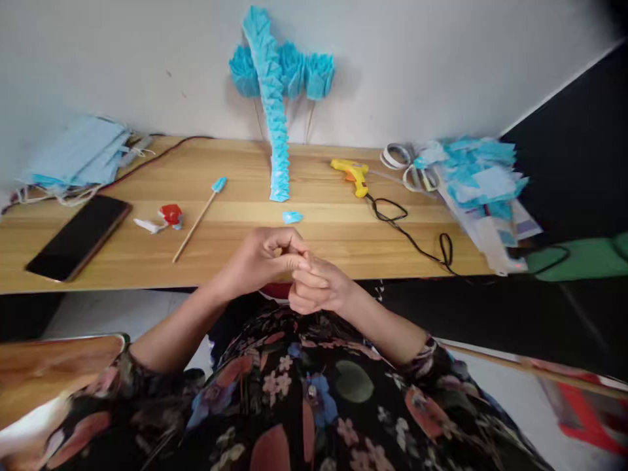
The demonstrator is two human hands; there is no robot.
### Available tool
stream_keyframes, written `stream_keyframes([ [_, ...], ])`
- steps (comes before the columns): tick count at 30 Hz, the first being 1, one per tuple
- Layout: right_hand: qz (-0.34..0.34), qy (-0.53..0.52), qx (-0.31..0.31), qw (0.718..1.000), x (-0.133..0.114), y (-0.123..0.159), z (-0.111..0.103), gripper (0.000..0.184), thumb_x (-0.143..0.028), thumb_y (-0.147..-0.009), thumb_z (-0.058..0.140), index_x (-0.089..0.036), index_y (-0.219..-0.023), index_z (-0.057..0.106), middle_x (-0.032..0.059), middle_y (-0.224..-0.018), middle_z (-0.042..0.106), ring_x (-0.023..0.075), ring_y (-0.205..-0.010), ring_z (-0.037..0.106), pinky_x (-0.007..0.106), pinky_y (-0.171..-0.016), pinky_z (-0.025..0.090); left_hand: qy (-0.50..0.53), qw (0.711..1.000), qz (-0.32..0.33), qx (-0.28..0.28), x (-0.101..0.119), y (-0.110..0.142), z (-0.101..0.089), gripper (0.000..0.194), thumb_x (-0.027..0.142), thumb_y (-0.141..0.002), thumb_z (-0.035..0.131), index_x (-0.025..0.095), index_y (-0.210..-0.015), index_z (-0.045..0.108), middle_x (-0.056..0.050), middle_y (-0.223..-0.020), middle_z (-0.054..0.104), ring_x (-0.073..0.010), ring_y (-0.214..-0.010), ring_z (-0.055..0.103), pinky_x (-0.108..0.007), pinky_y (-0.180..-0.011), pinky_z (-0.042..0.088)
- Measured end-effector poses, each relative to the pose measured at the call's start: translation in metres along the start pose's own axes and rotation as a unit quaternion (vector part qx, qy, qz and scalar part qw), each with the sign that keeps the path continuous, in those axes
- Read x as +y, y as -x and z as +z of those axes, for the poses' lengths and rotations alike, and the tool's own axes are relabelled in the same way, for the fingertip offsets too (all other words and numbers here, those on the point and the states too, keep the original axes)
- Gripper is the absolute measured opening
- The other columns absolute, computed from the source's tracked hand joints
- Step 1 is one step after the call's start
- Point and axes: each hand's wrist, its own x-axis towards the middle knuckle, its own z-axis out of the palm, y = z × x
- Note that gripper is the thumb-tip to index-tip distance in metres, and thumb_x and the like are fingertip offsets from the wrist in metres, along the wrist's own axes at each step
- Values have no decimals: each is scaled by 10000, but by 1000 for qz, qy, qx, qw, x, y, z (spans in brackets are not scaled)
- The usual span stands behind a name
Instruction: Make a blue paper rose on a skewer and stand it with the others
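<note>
My left hand (265, 258) and my right hand (318, 286) meet over the table's front edge. Thumb and fingertips of both are pinched together and touch. Whatever they hold, if anything, is hidden or too small to make out. Just beyond the fingers lies a small folded blue piece (293, 217). Left of my left hand rests a thin wooden stick (196, 226) with a blue wrapped tip (219, 184). A long pleated blue strip (273, 98) leans against the wall, its lower end on the table.
Three blue flowers (318, 75) on sticks lean on the wall. A yellow glue gun (350, 173) trails a black cord. Tape rolls (396, 157) and blue scraps (483, 173) lie right. At left are stacked face masks (81, 150), a phone (78, 237) and a red-and-white item (170, 215).
</note>
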Motion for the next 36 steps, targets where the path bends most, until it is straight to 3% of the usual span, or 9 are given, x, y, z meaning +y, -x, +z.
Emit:
stream_keyframes([
  [5, -17, -14, -25, 999, 12, -6, -2, 602, -560, -1031, 527, -213, -556, 399, -70, -340, 327, 108, -363, 327, 210, -424, 353, 75, 995, -36, -46, -4, 4, -4, 452, 578, -856, 788, 134, -794, 728, -12, -689, 660, -90, -608, 553, -200, -581, 444],
  [13, -3, 9, 49, 999, 20, -9, -10, 703, -704, -953, 554, -214, -487, 362, -63, -311, 296, 103, -357, 299, 218, -405, 324, 9, 1000, -22, 19, -15, 15, 3, 387, 533, -883, 769, 153, -828, 722, -8, -709, 667, -103, -629, 568, -212, -600, 450],
  [18, -17, 224, 221, 949, 5, 7, 9, 643, -647, -973, 572, -210, -520, 437, -77, -360, 376, 78, -367, 318, 231, -454, 315, -121, 989, 13, 80, -12, 32, -11, 217, 316, -947, 690, 172, -791, 735, -8, -701, 704, -114, -625, 611, -222, -611, 466],
  [21, 41, 492, 327, 806, -29, 37, 27, 501, -537, -1013, 551, -202, -643, 590, -26, -530, 596, 106, -501, 520, 264, -598, 445, -157, 968, -39, 192, -17, 54, -33, 228, 291, -957, 651, 189, -759, 701, 11, -659, 668, -124, -613, 601, -221, -584, 478],
  [24, 13, 691, 451, 565, -74, 76, 32, 205, -397, -980, 591, -231, -978, 712, 59, -996, 781, 209, -932, 710, 382, -898, 530, -227, 956, -70, 173, -24, 77, -50, 206, 294, -983, 606, 198, -854, 735, 16, -640, 661, -144, -624, 638, -238, -612, 524],
  [26, -8, 770, 498, 399, -103, 101, 21, 347, -359, -928, 631, -248, -1253, 681, 109, -1319, 716, 299, -1215, 656, 495, -1067, 475, -303, 938, -53, 158, -29, 86, -55, 217, 269, -1004, 572, 205, -1118, 744, -16, -829, 760, -173, -785, 722, -273, -751, 585],
  [28, 6, 802, 527, 282, -128, 117, 3, 448, -369, -914, 634, -229, -1340, 656, 148, -1376, 685, 367, -1321, 594, 573, -1131, 419, -373, 916, -22, 144, -34, 85, -55, 342, 253, -1031, 512, 204, -1335, 660, -80, -1163, 773, -222, -1080, 731, -361, -970, 587],
  [32, 66, 823, 525, 208, -162, 119, -40, 472, -425, -959, 562, -206, -1367, 653, 177, -1383, 679, 393, -1330, 590, 578, -1108, 441, -493, 867, -20, 66, -44, 53, -55, 459, 304, -1056, 450, 156, -1482, 534, -153, -1535, 567, -295, -1444, 525, -505, -1204, 447],
  [36, 154, 818, 534, 148, -180, 95, -70, 486, -411, -1011, 459, -113, -1333, 666, 238, -1265, 725, 395, -1192, 661, 528, -980, 490, -597, 793, -119, -10, -55, 13, -60, 608, 399, -1034, 535, 26, -1510, 473, -247, -1619, 426, -366, -1541, 378, -567, -1286, 287],
])
